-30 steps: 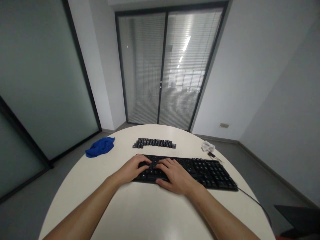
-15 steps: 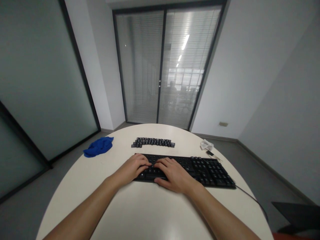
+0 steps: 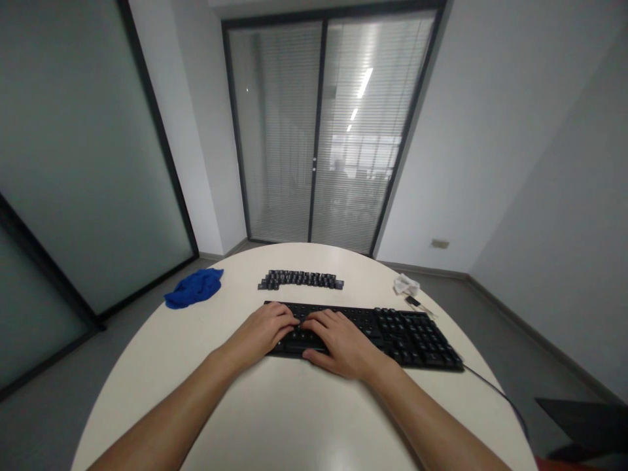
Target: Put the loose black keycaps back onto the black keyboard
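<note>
A black keyboard [image 3: 417,337] lies across the round table, many of its middle and left key positions without caps. My left hand [image 3: 269,325] rests over its left part, thumb and forefinger brought close together at the keys; anything between them is too small to make out. Beside it, my right hand [image 3: 338,340] lies over the keyboard with fingers stretched toward the left fingertips and the thumb spread apart near the front edge. Beyond the keyboard, loose black keycaps [image 3: 304,279] stand in rows. Both hands hide part of the keys.
A crumpled blue cloth [image 3: 195,288] lies at the table's left edge. Toward the right edge are a white crumpled piece [image 3: 406,284] and a small tool with a black part [image 3: 413,301]. The keyboard's cable [image 3: 490,384] runs over the right edge of the white table [image 3: 275,418].
My left hand has shifted very slightly right along the keys. My right hand stays in nearly the same place. The keycap rows look the same.
</note>
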A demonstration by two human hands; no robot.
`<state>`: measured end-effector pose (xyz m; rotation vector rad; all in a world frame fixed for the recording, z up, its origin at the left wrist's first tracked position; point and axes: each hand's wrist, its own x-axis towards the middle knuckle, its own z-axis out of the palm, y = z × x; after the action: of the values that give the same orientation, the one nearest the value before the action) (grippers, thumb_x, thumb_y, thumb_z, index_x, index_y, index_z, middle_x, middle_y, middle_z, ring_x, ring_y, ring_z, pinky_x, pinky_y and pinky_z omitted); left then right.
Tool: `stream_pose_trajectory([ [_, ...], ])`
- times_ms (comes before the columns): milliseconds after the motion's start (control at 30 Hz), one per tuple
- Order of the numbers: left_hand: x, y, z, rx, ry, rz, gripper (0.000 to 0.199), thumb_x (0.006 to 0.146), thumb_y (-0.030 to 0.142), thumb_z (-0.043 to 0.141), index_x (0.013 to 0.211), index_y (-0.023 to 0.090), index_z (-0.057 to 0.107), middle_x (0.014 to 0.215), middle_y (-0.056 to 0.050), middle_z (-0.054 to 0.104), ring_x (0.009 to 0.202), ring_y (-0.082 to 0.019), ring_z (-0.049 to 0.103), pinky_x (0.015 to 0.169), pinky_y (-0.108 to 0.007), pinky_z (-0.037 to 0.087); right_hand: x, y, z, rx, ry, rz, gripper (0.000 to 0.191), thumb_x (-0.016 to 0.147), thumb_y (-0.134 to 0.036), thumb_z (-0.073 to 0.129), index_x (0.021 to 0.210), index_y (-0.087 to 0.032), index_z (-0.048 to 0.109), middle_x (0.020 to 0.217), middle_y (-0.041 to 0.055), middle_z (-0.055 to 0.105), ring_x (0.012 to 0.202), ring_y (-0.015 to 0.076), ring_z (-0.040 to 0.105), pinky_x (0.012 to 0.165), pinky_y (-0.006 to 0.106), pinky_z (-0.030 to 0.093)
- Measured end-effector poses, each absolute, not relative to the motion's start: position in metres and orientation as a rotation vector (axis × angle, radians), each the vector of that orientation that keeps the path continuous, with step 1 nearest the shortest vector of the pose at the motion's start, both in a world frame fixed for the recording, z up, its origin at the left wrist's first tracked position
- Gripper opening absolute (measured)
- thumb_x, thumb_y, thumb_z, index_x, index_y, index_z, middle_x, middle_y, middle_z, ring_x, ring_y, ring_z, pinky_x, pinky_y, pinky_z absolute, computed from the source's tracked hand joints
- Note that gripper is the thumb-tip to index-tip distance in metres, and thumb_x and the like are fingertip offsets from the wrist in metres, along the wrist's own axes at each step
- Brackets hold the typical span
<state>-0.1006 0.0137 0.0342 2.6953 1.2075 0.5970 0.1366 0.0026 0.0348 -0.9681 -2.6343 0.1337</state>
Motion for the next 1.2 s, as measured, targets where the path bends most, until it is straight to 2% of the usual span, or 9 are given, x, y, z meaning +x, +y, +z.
stream_pose_trajectory([
  [267, -0.102, 0.012, 0.037, 2.605, 1.293, 0.578, 0.019, 0.096, 0.020, 0.055, 0.115, 0.023, 0.060, 0.113, -0.003, 0.070, 0.104, -0.021, 0.065, 0.091, -0.033, 0.049, 0.136, 0.001, 0.035, -0.936, -2.658, 0.132, 0.050, 0.094, -0.043, 0.060, 0.141, -0.028, 0.049, 0.136, 0.0079, 0.057, 0.120, 0.0272, 0.051, 0.103, 0.045, 0.040],
  [467, -0.100, 0.010, 0.039, 2.596, 1.316, 0.546, 0.021, 0.096, 0.020, 0.052, 0.115, 0.024, 0.060, 0.111, -0.002, 0.071, 0.100, -0.022, 0.067, 0.085, -0.031, 0.049, 0.136, 0.001, 0.038, -0.927, -2.669, 0.130, 0.046, 0.095, -0.043, 0.058, 0.140, -0.031, 0.053, 0.137, 0.0073, 0.056, 0.120, 0.0272, 0.051, 0.104, 0.046, 0.040],
  [867, -0.092, 0.008, 0.039, 2.437, 1.282, 0.685, 0.022, 0.092, 0.015, 0.054, 0.109, 0.024, 0.062, 0.110, -0.002, 0.074, 0.102, -0.021, 0.069, 0.089, -0.031, 0.051, 0.134, 0.000, 0.038, -0.962, -2.680, 0.102, 0.046, 0.094, -0.043, 0.058, 0.137, -0.027, 0.053, 0.137, 0.0075, 0.058, 0.121, 0.0276, 0.051, 0.104, 0.046, 0.041],
  [967, -0.092, 0.009, 0.034, 2.392, 1.316, 0.690, 0.029, 0.091, 0.015, 0.055, 0.117, 0.026, 0.060, 0.110, -0.002, 0.075, 0.102, -0.021, 0.070, 0.090, -0.032, 0.051, 0.134, 0.000, 0.037, -0.963, -2.674, 0.122, 0.048, 0.094, -0.043, 0.059, 0.138, -0.025, 0.051, 0.136, 0.0077, 0.058, 0.121, 0.0276, 0.051, 0.104, 0.045, 0.041],
  [1200, -0.105, 0.015, 0.032, 2.216, 1.234, 0.716, 0.042, 0.089, 0.017, 0.057, 0.130, 0.026, 0.053, 0.116, -0.003, 0.075, 0.110, -0.020, 0.068, 0.097, -0.032, 0.049, 0.136, 0.001, 0.038, -0.954, -2.691, 0.125, 0.046, 0.096, -0.044, 0.056, 0.140, -0.031, 0.051, 0.137, 0.0067, 0.057, 0.121, 0.0274, 0.051, 0.104, 0.047, 0.040],
])
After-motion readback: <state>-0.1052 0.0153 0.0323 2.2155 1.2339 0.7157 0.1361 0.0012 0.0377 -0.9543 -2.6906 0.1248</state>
